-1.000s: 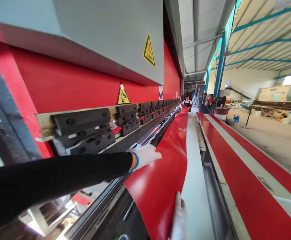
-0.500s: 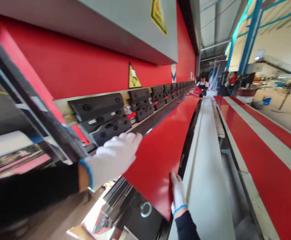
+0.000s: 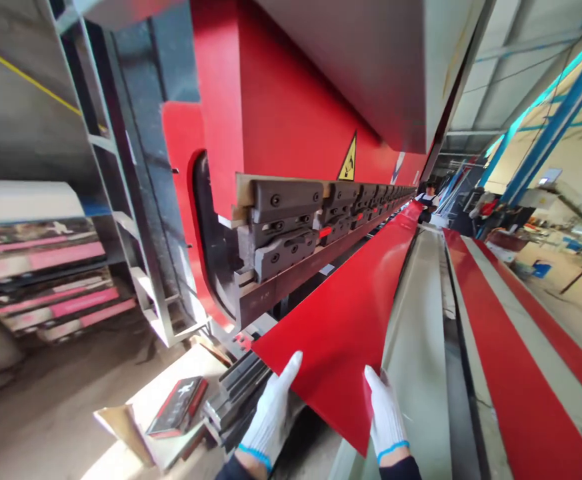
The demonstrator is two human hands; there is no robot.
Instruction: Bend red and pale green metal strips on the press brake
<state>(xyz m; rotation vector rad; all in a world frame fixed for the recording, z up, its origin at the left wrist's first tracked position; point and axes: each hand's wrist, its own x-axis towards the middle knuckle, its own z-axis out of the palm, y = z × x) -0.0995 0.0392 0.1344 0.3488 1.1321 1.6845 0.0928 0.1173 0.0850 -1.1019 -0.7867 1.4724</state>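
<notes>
A long red metal sheet (image 3: 341, 320) stretches away from me beside the press brake. My left hand (image 3: 273, 403), in a white glove with a blue cuff, grips its near end edge, thumb on top and fingers hidden beneath. On the right long edge, close to the near corner, my right hand (image 3: 385, 413) holds the sheet with its thumb over the top. The sheet's left edge lies alongside the press brake's lower beam (image 3: 291, 283), below the dark upper tool clamps (image 3: 285, 227). Far off, a co-worker (image 3: 428, 199) is at the other end of the sheet.
Right of the sheet runs a pale grey metal length (image 3: 415, 313), then a stack of red and white panels (image 3: 525, 340). Dark metal bars (image 3: 235, 393) and a red-and-black box (image 3: 178, 407) lie at lower left. A metal ladder-like frame (image 3: 115, 167) stands left of the machine.
My left hand has come down from near the machine's tooling to the sheet's near edge. My right hand stays on the right edge. The view has swung left, showing the machine's end.
</notes>
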